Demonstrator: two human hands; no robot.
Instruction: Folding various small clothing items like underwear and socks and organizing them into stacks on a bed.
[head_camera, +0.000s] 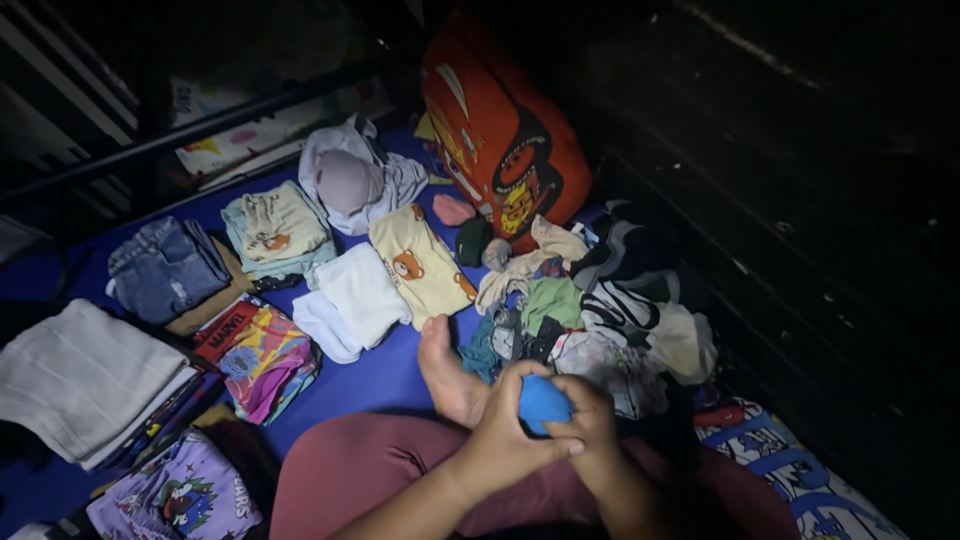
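Several folded stacks lie on the blue sheet ahead of the person: jeans at the far left, a pale green pile beside them, a yellow shirt with a bear print, white cloths next to it, a bright multicoloured pile, and a large white towel at the left edge. A purple printed shirt sits at the bottom left. A grey-and-white bundle lies further back, and a red cushion leans upright against the dark wall on the right. Between the cushion and the hands spreads a loose heap of unsorted small clothes, just beyond the fingers. A bare foot rests on the sheet, touching the left hand's side, and a maroon-clad leg crosses the bottom of the view.

The blue ball, seemingly a rolled bit of cloth, sits low in the middle, above the leg, pressed between both hands. The left hand wraps it from the left, fingers curled over its top and thumb stretched under it towards the right. The right hand closes on it from the right, fingers bent over its upper edge. Both forearms rise from the bottom edge and meet at the ball, wrists bent inward.
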